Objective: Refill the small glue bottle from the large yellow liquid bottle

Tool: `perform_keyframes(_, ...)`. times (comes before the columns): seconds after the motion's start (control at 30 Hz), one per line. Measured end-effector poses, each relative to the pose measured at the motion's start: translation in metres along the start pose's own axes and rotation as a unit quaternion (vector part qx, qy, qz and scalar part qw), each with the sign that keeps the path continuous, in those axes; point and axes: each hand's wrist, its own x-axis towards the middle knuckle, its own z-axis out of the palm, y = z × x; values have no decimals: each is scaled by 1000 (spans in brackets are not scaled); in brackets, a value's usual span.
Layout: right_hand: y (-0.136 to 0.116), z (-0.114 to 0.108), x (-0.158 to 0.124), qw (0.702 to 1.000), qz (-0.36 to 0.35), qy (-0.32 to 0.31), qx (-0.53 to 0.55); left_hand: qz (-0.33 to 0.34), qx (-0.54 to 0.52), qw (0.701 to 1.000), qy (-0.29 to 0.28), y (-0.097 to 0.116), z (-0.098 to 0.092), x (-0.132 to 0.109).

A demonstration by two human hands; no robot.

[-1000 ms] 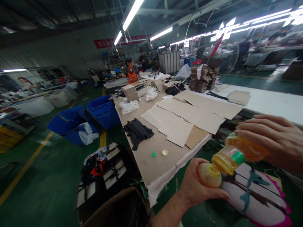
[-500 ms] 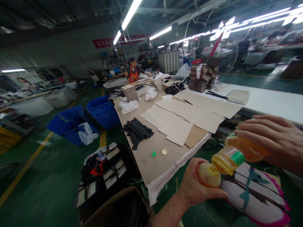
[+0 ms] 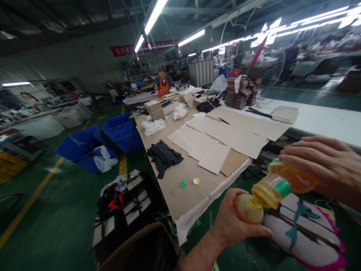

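My left hand (image 3: 234,222) is wrapped round a small round container (image 3: 248,209) with an orange side and a pale speckled top. Above it, my right hand (image 3: 318,165) grips a clear bottle of orange-yellow liquid (image 3: 295,177), tilted down to the left. The bottle's mouth touches or nearly touches the container's top. A green band circles the bottle near its neck. On the table's near corner lie a small green piece (image 3: 183,183) and a round yellowish cap (image 3: 196,181).
The brown-covered table (image 3: 175,199) bears flat card sheets (image 3: 214,155), black strips (image 3: 164,156) and plastic bags. Blue bins (image 3: 81,145) and a loaded black box (image 3: 126,207) stand left. A padded seat (image 3: 307,237) is below my hands. A person in an orange apron (image 3: 164,88) is at the far end.
The person at the far end has shifted slightly right and bowed the head. My hands, the bottle and the container are in nearly the same place.
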Motion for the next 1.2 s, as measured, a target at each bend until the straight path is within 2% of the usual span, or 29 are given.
perform_keyframes(0.43, 0, -4, 0, 1000, -10, -9, -6, 12, 31, 999, 8, 1, 0, -2)
perform_keyframes(0.97, -2, -7, -7, 1000, -2, -6, -8, 4, 16, 1000, -2, 3, 3, -6)
perform_keyframes(1.2, -4, -11, -2, 1000, -8, -1, -10, 5, 14, 1000, -3, 2, 3, -6)
